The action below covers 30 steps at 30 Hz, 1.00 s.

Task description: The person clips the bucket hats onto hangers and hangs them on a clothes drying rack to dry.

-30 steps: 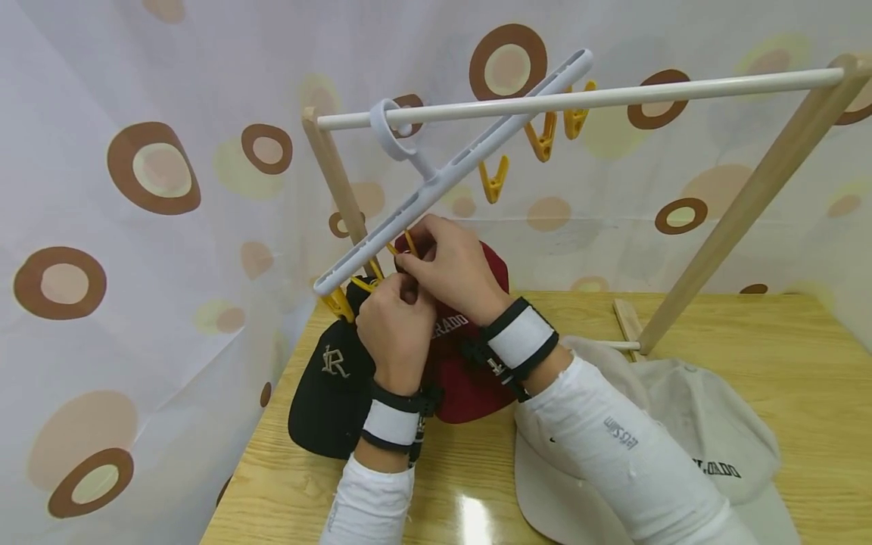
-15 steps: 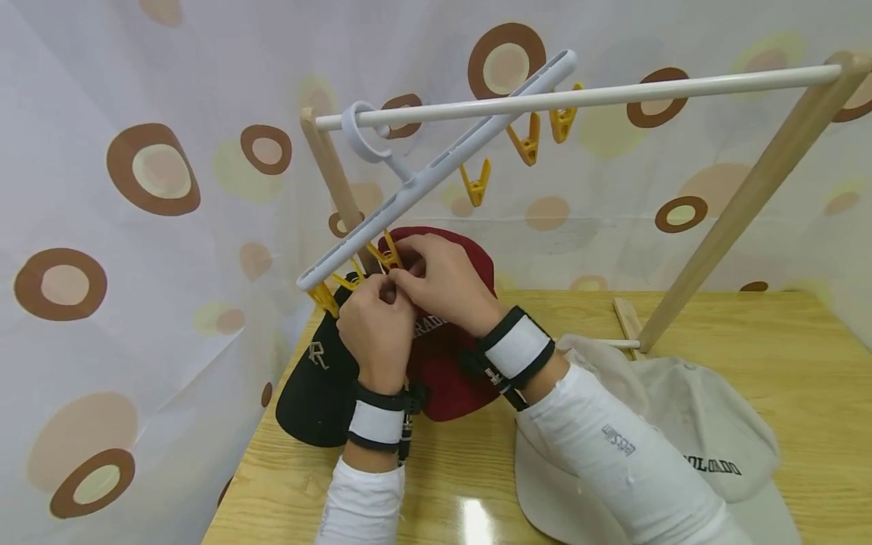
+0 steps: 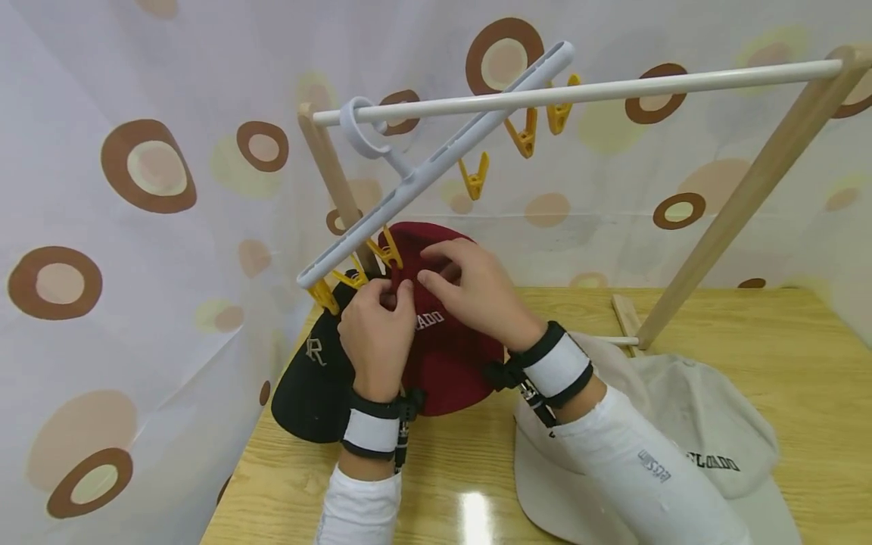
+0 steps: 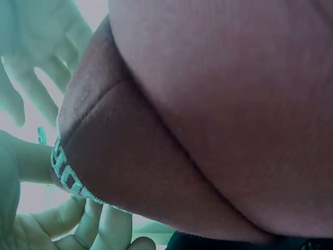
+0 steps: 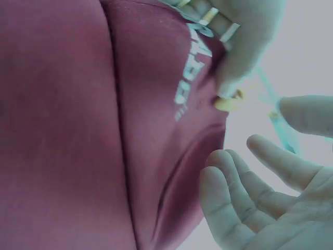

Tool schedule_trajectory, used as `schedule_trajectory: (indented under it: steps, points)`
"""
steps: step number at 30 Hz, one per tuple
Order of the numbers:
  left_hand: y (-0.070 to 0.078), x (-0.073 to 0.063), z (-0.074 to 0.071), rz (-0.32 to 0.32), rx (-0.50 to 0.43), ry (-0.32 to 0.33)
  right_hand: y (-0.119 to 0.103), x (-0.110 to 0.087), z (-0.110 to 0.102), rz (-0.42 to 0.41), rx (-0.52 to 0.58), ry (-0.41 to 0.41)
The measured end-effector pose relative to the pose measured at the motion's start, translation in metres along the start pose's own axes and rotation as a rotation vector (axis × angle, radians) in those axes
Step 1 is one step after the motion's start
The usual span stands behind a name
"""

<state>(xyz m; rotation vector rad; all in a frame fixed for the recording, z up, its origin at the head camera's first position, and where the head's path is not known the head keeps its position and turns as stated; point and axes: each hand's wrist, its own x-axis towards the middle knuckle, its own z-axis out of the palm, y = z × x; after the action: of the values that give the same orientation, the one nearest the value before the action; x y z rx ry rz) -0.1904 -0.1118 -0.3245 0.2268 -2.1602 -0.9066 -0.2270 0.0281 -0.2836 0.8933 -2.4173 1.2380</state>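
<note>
A dark red cap with white lettering hangs from a yellow clip on a pale hanger. My left hand grips the red cap's edge just below that clip, its thumb on the front. In the left wrist view, the red cap fills most of the picture with fingers at its lettered edge. My right hand is beside the cap's crown, thumb and fingers apart, pinching nothing. To the left, a black cap hangs from other yellow clips, partly behind my left hand.
The hanger hooks over a white rod on a wooden stand and slopes down to the left. Several bare yellow clips hang from its raised end. Beige caps lie on the wooden table, partly under my right sleeve.
My right hand has let go near the clip and moved right, its fingers spreading. Both hands and the hanger shifted left and slightly down earlier. The left hand keeps its grip on the red cap.
</note>
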Motion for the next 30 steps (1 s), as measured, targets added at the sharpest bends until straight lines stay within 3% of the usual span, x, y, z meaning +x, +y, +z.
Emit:
schedule_trajectory:
  steps: [6, 14, 30]
  points:
    - [-0.002, -0.006, -0.001, -0.024, -0.025, -0.019, 0.005, -0.029, -0.023, 0.056, 0.087, 0.074]
    - [-0.001, -0.015, -0.001, -0.037, -0.055, 0.005, 0.011, -0.066, -0.052, 0.147, 0.083, 0.106]
    - [0.004, -0.031, 0.005, -0.029, -0.039, 0.008, 0.038, -0.143, -0.079, 0.253, 0.050, 0.340]
